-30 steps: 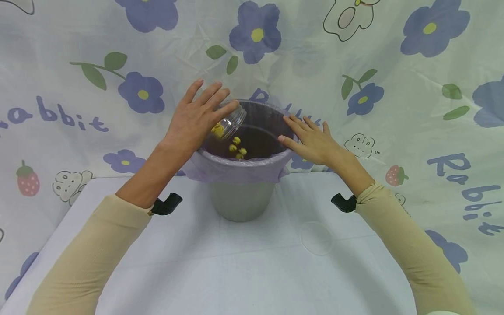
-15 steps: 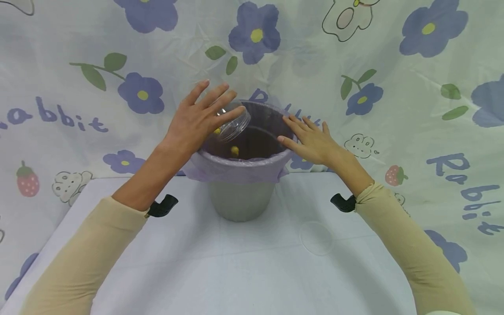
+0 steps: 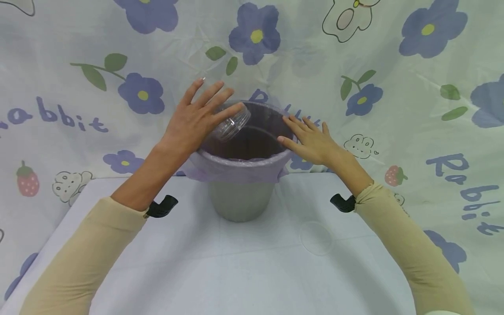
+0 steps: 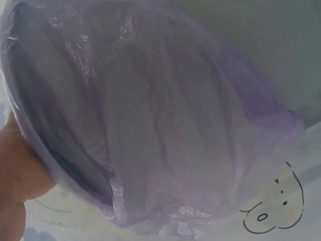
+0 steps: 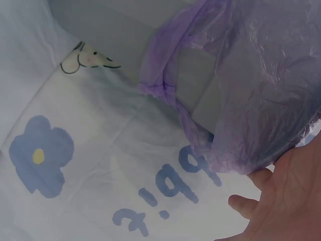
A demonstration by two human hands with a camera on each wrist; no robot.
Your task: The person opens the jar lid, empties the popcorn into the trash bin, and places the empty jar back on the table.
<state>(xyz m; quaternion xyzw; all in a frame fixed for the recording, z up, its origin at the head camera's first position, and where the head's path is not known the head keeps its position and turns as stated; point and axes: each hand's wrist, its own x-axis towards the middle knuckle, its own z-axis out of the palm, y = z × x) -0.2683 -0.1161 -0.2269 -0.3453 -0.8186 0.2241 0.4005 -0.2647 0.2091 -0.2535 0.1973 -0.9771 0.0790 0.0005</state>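
My left hand [image 3: 193, 120] holds a clear plastic jar [image 3: 234, 122] by its side, tilted mouth-down over the bin [image 3: 242, 201]. Part of the jar is hidden behind the fingers, and no yellow pieces show in the visible part. A thin purple bag [image 3: 248, 173] lines the grey bin and folds down over its rim. My right hand [image 3: 313, 142] rests on the right side of the rim with fingers straight and spread. In the right wrist view that hand's fingers [image 5: 261, 178] lie against the purple bag. The left wrist view shows mostly the bag's outside [image 4: 150, 125].
A clear round lid [image 3: 316, 238] lies flat on the white tabletop [image 3: 244, 271], right of the bin and nearer to me. A curtain [image 3: 299, 57] printed with flowers and rabbits hangs close behind the bin. Black wrist mounts [image 3: 162, 206] stick out from both sleeves.
Yellow pieces tumbled from the jar into the bin and are now out of sight. The left hand tipped the jar slightly further right, then drew back a little. The right hand stayed put.
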